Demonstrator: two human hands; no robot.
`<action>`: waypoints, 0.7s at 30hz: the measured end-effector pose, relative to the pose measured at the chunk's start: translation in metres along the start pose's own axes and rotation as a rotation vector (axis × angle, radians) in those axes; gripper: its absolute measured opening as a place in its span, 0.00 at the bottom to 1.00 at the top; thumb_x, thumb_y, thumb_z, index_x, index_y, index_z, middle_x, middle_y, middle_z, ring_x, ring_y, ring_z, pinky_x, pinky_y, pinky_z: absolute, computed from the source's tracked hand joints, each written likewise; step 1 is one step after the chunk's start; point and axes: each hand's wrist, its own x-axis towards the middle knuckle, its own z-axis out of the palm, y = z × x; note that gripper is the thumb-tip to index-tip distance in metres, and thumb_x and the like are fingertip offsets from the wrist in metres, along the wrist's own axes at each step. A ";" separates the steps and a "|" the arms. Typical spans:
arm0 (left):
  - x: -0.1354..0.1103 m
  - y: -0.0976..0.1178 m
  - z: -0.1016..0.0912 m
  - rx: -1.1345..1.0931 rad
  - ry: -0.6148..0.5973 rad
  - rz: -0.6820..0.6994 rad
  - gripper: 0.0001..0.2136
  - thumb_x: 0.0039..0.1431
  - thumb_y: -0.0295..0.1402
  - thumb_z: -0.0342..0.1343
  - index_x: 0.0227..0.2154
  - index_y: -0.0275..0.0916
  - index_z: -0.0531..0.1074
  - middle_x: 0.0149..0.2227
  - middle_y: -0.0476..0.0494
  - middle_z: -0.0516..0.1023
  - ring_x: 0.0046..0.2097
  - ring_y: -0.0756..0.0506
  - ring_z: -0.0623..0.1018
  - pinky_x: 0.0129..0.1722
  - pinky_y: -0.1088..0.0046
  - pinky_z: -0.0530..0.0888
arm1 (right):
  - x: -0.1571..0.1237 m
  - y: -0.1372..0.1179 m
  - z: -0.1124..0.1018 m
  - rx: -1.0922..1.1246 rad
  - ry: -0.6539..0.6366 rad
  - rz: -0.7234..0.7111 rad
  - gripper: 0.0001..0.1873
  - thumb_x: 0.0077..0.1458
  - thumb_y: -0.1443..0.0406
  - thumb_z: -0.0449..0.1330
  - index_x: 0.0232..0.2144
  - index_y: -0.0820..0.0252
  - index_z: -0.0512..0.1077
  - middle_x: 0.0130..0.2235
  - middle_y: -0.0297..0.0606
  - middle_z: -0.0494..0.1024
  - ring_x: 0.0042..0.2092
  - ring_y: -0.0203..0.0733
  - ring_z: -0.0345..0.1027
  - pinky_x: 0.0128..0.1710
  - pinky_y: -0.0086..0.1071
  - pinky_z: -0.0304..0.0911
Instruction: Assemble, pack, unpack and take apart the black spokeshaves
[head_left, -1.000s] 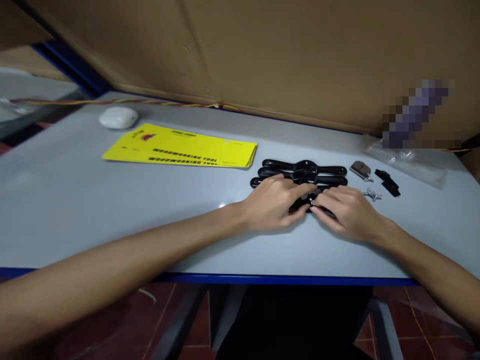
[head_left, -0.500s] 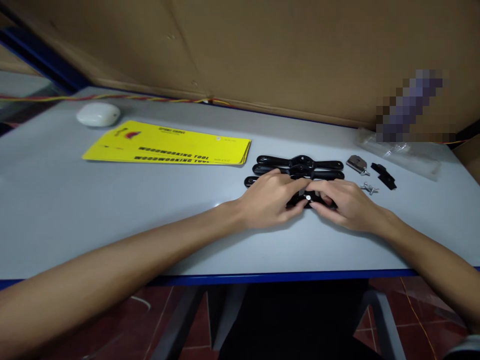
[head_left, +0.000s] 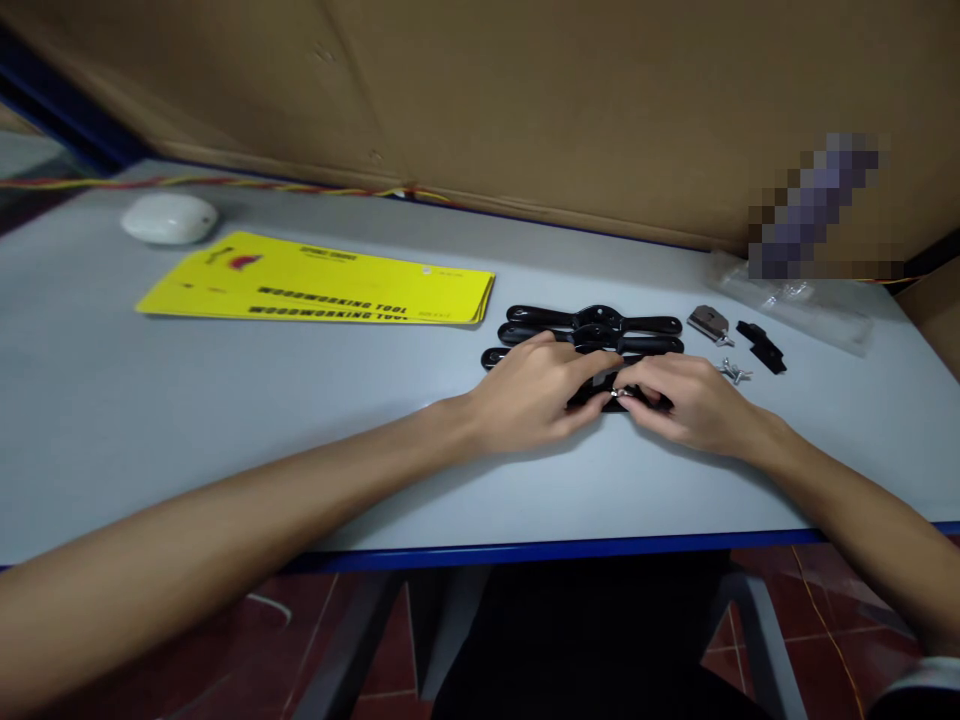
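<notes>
Several black two-handled tool bodies (head_left: 592,325) lie side by side on the grey table (head_left: 225,400). My left hand (head_left: 532,395) rests closed on the nearest black body, mostly hiding it. My right hand (head_left: 686,400) meets it from the right, fingertips pinched on a small silver wing screw (head_left: 621,392) at the middle of that body. To the right lie a small metal blade (head_left: 709,323), a black clamp piece (head_left: 761,346) and another silver wing screw (head_left: 733,372).
Yellow cards printed "WOODWORKING TOOL" (head_left: 315,290) lie at the left, with a white oval object (head_left: 169,218) behind them. A clear plastic bag (head_left: 795,300) sits at the back right. A cardboard wall (head_left: 525,100) and a twisted cable (head_left: 225,186) run along the back edge.
My hands stay together on the nearest black body with small finger movement at the screw. The view has drifted, so everything sits slightly further left and higher.
</notes>
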 end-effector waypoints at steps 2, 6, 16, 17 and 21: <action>0.000 0.000 -0.001 0.001 -0.014 -0.007 0.18 0.71 0.37 0.47 0.53 0.35 0.77 0.27 0.46 0.78 0.31 0.42 0.79 0.39 0.62 0.75 | -0.001 0.000 0.001 -0.009 0.034 0.001 0.05 0.67 0.69 0.57 0.39 0.58 0.74 0.28 0.29 0.75 0.26 0.34 0.62 0.31 0.32 0.60; 0.000 0.000 -0.001 0.001 -0.019 -0.019 0.19 0.71 0.36 0.47 0.55 0.34 0.77 0.27 0.45 0.78 0.31 0.42 0.79 0.39 0.61 0.76 | -0.003 0.000 -0.001 -0.015 0.168 0.062 0.04 0.66 0.68 0.58 0.40 0.56 0.73 0.26 0.27 0.72 0.24 0.33 0.59 0.26 0.31 0.58; 0.000 0.000 0.000 0.020 -0.027 -0.016 0.19 0.71 0.35 0.48 0.57 0.34 0.76 0.34 0.40 0.83 0.35 0.40 0.82 0.43 0.59 0.77 | -0.003 -0.002 -0.004 -0.024 0.201 0.028 0.04 0.64 0.69 0.60 0.39 0.57 0.74 0.26 0.26 0.73 0.23 0.32 0.61 0.26 0.30 0.58; 0.000 0.000 0.000 0.019 -0.027 -0.014 0.19 0.71 0.35 0.48 0.57 0.34 0.76 0.34 0.40 0.83 0.36 0.39 0.83 0.43 0.59 0.77 | -0.003 -0.002 -0.005 -0.030 0.206 0.034 0.04 0.64 0.69 0.60 0.39 0.56 0.74 0.26 0.26 0.73 0.23 0.32 0.61 0.26 0.30 0.59; 0.000 0.000 0.001 0.025 -0.027 -0.016 0.19 0.71 0.34 0.48 0.56 0.35 0.76 0.34 0.40 0.83 0.35 0.40 0.83 0.42 0.59 0.77 | -0.003 -0.002 -0.007 -0.033 0.207 0.061 0.04 0.64 0.69 0.59 0.38 0.56 0.74 0.25 0.26 0.72 0.24 0.33 0.62 0.27 0.30 0.59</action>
